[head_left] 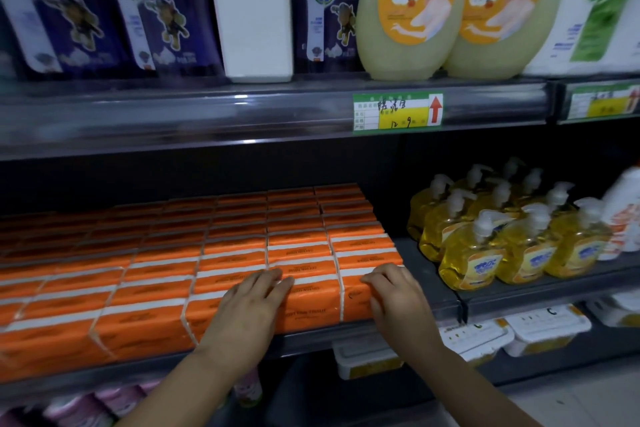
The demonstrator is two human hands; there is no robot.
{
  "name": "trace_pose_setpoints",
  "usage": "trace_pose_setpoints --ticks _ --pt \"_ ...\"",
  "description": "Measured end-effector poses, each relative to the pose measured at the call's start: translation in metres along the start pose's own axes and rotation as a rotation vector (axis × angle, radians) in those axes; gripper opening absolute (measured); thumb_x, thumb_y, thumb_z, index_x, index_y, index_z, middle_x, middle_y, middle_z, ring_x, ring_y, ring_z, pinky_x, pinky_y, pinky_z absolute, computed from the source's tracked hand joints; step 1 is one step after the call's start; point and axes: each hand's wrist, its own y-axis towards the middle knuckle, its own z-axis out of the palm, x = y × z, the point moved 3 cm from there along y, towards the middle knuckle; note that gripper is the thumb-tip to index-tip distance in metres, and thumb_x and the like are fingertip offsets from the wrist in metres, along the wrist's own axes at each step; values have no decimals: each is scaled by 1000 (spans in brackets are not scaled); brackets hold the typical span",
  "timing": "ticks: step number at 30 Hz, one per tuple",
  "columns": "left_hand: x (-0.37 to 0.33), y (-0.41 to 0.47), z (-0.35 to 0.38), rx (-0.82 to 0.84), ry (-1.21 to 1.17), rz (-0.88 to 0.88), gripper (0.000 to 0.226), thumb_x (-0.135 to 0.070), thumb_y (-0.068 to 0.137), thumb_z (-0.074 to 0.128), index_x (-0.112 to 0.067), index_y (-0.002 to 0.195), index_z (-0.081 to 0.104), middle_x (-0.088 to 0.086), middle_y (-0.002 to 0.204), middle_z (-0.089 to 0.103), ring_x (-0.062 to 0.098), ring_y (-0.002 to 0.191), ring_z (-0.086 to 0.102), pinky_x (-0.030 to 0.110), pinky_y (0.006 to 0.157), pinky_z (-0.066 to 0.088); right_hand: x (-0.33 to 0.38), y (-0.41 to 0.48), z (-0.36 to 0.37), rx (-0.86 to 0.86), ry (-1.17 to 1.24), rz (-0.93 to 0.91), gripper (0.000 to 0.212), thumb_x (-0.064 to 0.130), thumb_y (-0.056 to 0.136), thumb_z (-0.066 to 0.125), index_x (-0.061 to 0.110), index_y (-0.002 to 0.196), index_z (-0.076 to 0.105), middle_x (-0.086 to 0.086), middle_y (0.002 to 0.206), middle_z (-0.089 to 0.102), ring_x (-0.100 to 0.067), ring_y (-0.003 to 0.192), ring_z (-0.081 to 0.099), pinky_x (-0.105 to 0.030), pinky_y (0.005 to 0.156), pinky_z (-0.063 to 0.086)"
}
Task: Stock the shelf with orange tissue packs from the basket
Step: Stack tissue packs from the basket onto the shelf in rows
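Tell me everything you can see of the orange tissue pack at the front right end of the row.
The end orange tissue pack is a soft-looking, plastic-wrapped block, orange with white bands and dark print too blurred to read. It stands on edge at the front of the shelf, pressed against its neighbour on the left. The right hand curls its fingers over its top edge.

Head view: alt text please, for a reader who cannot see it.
Two hands rest on the front row of orange tissue packs filling a shop shelf: the left hand lies flat, the right hand curls its fingers over the rightmost pack. Yellow pump bottles stand to the right.
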Motion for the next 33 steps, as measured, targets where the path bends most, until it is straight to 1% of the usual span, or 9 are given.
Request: trace_pose_setpoints --ticks 3,6,9,15,19,22,25,27,33 --pt "6 -10 -14 -54 -29 20 78 -15 48 85 -24 121 59 -2 119 61 19 110 57 35 81 55 6 3 -7 64 -10 32 33 5 67 68 14 99 66 0 96 58 -22 86 58 -35 72 51" --pt "18 -25 -34 -133 8 17 59 -21 56 80 -25 113 64 -4 110 63 16 101 54 33 75 53 24 9 -15 82 -1 56 25 23 73 63 18 98 66 4 96 58 -18 87 57 -28 73 46" --pt "41 -51 -56 -183 61 -27 33 -34 74 51 -26 103 65 -5 96 61 19 83 60 32 65 51 55 16 -15 94 51 17 27 31 76 62 20 100 66 6 96 58 -13 90 51 -26 75 45" --pt "113 -132 -94 -92 217 -215 29 -40 72 43 -26 83 65 -4 77 56 23 68 59 33 54 46 143 32 3 187 135 -152 29 23 74 75 22 102 65 9 95 57 -10 91 52 -23 79 44" --pt "169 -211 -111 11 277 -406 25 -39 59 63 -22 77 65 0 72 59 27 63 62 34 47 48 214 36 36 284 194 -298 27 22 75 68 23 101 63 7 96 56 -18 90 55 -27 81 46" --pt "207 -281 -120 54 260 -539 28 -41 67 48 -21 75 65 2 70 60 28 61 63 32 46 49 272 33 61 355 219 -397 28 21 76 68 23 103 63 5 97 56 -19 93 53 -30 80 46" --pt "232 -356 -131 112 267 -681 20 -38 65 69 -22 77 67 1 72 62 26 63 64 29 49 51 333 24 86 454 256 -477 29 19 74 71 21 103 65 4 96 58 -16 92 50 -21 77 35" --pt "246 -406 -132 142 256 -799 31 -31 55 87 -22 80 70 0 73 64 24 64 65 27 49 50 372 14 104 524 279 -525 28 19 74 67 20 102 66 2 95 60 -19 90 53 -20 75 32" --pt "265 -515 -118 198 184 -1120 32 -42 88 56 -29 117 62 -3 112 61 20 104 57 32 76 47 463 -19 159 693 291 -662 32 27 67 66 19 99 67 -1 91 62 -25 86 62 -32 74 52"
